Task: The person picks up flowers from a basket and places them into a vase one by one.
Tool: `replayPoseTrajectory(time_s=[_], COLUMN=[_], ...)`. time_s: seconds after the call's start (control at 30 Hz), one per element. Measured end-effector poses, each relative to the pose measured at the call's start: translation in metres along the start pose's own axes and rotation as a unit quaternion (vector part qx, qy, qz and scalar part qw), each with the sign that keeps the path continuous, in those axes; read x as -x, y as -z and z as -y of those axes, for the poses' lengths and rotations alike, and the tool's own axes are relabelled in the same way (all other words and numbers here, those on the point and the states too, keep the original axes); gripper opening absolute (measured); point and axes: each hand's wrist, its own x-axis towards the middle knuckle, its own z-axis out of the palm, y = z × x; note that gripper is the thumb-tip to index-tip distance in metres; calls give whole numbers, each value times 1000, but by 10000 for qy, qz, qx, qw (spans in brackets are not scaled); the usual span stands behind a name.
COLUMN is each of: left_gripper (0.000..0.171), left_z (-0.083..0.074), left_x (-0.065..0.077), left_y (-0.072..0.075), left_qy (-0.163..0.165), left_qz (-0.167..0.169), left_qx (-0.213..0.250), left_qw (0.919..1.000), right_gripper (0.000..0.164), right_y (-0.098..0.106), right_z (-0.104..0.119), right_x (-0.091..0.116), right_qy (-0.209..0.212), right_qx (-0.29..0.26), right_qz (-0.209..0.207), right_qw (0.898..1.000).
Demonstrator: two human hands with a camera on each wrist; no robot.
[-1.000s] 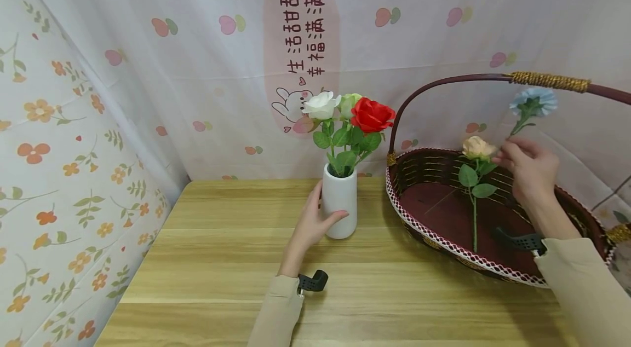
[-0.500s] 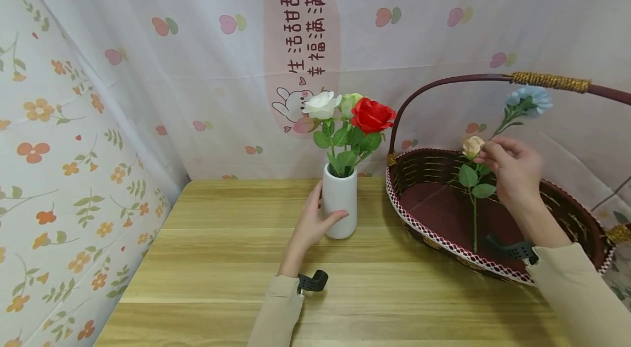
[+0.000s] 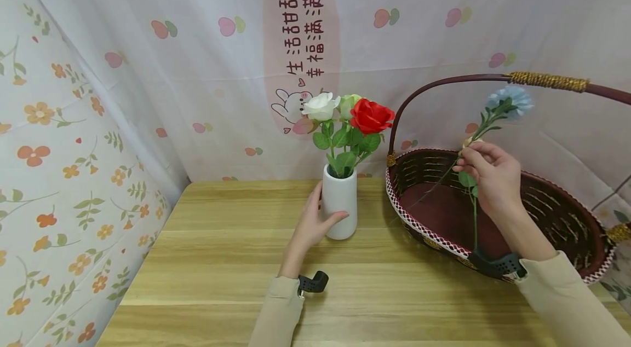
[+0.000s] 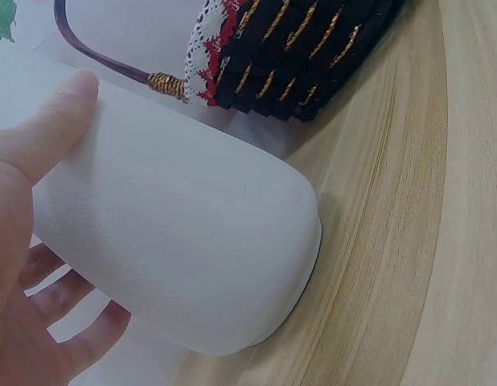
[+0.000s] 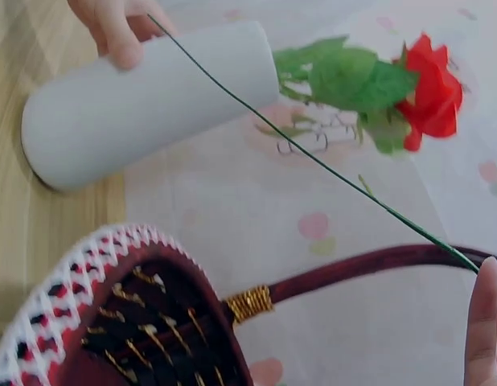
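A white vase (image 3: 340,204) stands upright on the table, holding a white rose (image 3: 322,106), a pale green rose (image 3: 348,104) and a red rose (image 3: 372,115). My left hand (image 3: 314,219) grips the vase from its left side, thumb across the front and fingers round the back. Over the basket, my right hand (image 3: 494,177) pinches the thin green stem (image 5: 337,173) of a blue flower (image 3: 512,100). Its head tilts up to the right while the stem slants down to the left. A peach rose stands in the basket, its bloom mostly hidden behind my right hand; its leaves (image 3: 467,179) show.
The dark woven basket (image 3: 439,240) with white lace trim sits right of the vase. Its tall arched handle (image 3: 443,82) rises behind my right hand. The wooden table (image 3: 222,259) reaches back to a printed white curtain (image 3: 197,90).
My right hand has moved left and slightly down with the blue flower, now overlapping the peach rose. My left hand and the vase have stayed in place.
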Motion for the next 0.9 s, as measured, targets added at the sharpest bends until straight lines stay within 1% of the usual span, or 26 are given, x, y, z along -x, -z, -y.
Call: replayPoseTrajectory(time_s=[0.13, 0.4, 0.67, 0.77, 0.9], left_gripper=[92, 92, 91, 91, 92], left_z=[0, 2, 4, 3, 2], left_x=[0, 0, -1, 0, 1], left_y=[0, 0, 0, 0, 0], left_qy=[36, -18, -61, -67, -29], left_qz=[1, 1, -21, -13, 13], left_qx=[0, -12, -6, 5, 12], left_qw=[10000, 10000, 10000, 10000, 10000], right_gripper=[7, 6, 3, 4, 4], right_y=[-8, -25, -41, -47, -53], right_z=[-3, -8, -15, -15, -12], right_x=[5, 15, 25, 27, 27], right_qy=[-10, -14, 7, 93, 338], right_qx=[168, 399, 930, 1067, 1104], right_qz=[75, 303, 559, 614, 528], right_qw=[9998, 9987, 9941, 9923, 9919])
